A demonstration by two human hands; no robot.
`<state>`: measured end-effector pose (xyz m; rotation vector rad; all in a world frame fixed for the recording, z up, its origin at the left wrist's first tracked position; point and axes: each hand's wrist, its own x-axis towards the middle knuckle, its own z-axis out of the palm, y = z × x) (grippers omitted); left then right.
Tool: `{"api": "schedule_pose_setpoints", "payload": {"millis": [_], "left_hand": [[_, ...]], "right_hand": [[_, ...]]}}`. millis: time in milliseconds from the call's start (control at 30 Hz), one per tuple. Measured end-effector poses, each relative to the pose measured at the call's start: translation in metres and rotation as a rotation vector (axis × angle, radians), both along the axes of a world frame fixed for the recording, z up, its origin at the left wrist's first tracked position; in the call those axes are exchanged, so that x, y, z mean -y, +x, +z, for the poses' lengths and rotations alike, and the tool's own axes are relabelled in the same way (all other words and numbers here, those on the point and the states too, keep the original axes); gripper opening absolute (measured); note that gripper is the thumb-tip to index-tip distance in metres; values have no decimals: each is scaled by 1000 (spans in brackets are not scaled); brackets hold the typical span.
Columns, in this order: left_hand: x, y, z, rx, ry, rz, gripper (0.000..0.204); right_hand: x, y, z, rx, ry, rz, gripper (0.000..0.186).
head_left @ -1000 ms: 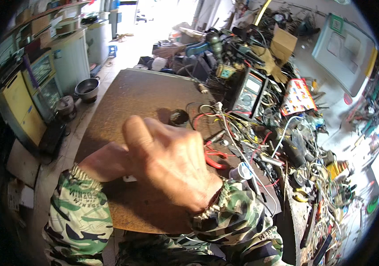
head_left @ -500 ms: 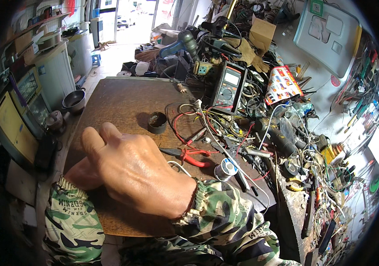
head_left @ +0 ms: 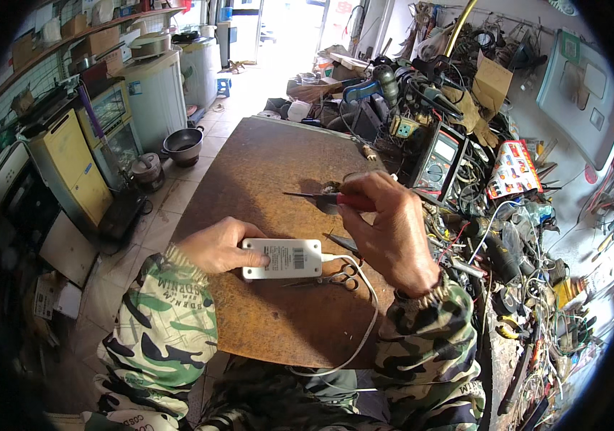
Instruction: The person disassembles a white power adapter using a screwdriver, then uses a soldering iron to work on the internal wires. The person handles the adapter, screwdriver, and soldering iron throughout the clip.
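My left hand grips the left end of a white rectangular electrical device, label side up, its white cord trailing from the right end toward the front edge. My right hand is closed round the red handle of a screwdriver, raised above the table with its thin dark shaft pointing left. A pair of scissors lies beside the device. Behind it, pliers are partly hidden by my right hand, as is a small dark round container.
The wooden table has a heap of cables and tools along its right, with a multimeter in a dark case. A cardboard box sits high in the clutter. Left, appliances and a pot stand along the tiled walkway.
My hands, earlier overlapping at the left, have moved apart. The right has gone rightward and now shows the screwdriver; the white device has come into sight under my left. The view has shifted.
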<state>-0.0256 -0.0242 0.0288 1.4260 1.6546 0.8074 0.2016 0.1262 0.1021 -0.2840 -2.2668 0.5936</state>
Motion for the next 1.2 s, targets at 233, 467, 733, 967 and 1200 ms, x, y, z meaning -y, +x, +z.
{"api": "schedule_pose_setpoints", "payload": {"millis": [233, 467, 733, 967, 1200], "left_hand": [[4, -16, -2, 115, 140, 24, 50], [8, -21, -8, 234, 119, 90, 52], [19, -5, 9, 126, 286, 30, 50], [8, 7, 1, -56, 502, 107, 34], [2, 13, 1, -424, 678, 156, 33]], "right_hand": [[-24, 8, -71, 6, -282, -120, 17], [-29, 5, -101, 101, -297, -92, 25], [-4, 17, -71, 131, -233, 162, 40], [0, 19, -73, 224, -181, 157, 29], [-10, 15, -92, 32, 59, 63, 42]]}}
